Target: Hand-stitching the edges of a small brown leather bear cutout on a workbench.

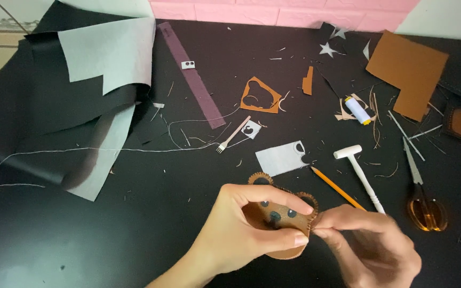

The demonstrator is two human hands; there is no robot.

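Black table (134, 224), scraps everywhere, pink wall at twelve o'clock.
Left hand (246, 229) pinches the bear (281, 216) at six o'clock; right hand (369, 242) pinches its three o'clock edge. Best keep edges aligned, pull thread snug, not puckering. Mallet (359, 173), pencil (337, 188) at two o'clock.

your left hand (241, 229) and right hand (369, 245) meet on the brown leather bear-face piece (281, 216) at the near edge of the black table (134, 229). behind it lies the white paper template (279, 158); to its right, the yellow pencil (337, 188), the white plastic mallet (361, 173), then the amber-handled scissors (422, 197).
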